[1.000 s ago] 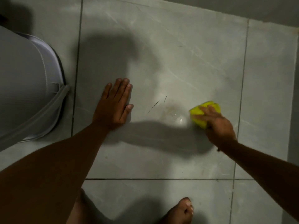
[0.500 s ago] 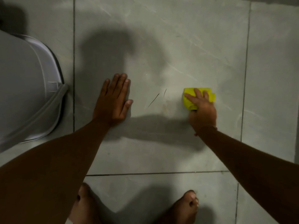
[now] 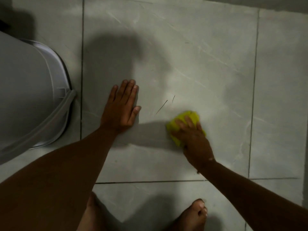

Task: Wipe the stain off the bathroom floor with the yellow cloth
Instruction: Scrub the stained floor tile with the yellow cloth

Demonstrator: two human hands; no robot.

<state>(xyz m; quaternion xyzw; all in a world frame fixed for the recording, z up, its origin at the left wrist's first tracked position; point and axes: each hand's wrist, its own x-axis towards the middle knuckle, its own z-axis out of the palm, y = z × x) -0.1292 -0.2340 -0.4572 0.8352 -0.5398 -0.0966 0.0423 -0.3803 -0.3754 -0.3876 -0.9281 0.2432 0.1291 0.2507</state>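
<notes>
The yellow cloth [image 3: 186,118] is bunched flat on the grey tiled floor [image 3: 191,55], and my right hand [image 3: 193,137] presses down on it with the fingers spread over its top. Just up and left of the cloth lie two thin dark marks [image 3: 162,106] on the tile. The stain itself is faint; I cannot tell its outline, and the spot under the cloth is hidden. My left hand [image 3: 121,109] rests flat on the floor to the left, fingers together, holding nothing.
A white toilet base [image 3: 31,97] fills the left side, close to my left hand. My bare feet [image 3: 191,215] stand at the bottom edge. Dark grout lines cross the floor; a wall edge shows at the top right.
My right hand has slid the cloth toward me and slightly left, from beyond the dark marks to just below them. My left hand has stayed planted.
</notes>
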